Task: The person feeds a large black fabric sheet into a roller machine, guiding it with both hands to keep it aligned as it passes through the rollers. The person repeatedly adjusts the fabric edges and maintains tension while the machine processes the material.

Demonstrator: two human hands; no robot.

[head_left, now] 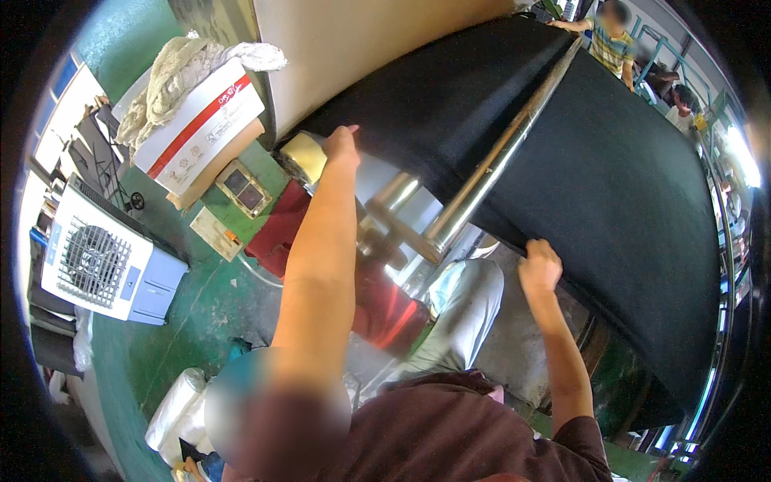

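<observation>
A wide sheet of black fabric [618, 201] stretches across a large machine, passing under and over a long shiny metal roller [506, 153]. My left arm reaches far forward; my left hand [342, 149] is closed at the fabric's left edge, beside a yellowish roll [303, 157]. Its grip is partly hidden by the back of the hand. Nearer to me and to the right, my right hand [540, 267] has its fingers curled over the near edge of the fabric. The roller's metal end [434, 247] lies between my two hands.
On the left stand a white box [205, 120] topped with pale cloth [173, 80], a switch box [243, 189] and an air cooler [104, 249]. A red machine part [385, 313] sits before me. At the far end another person [612, 44] has a hand by the roller.
</observation>
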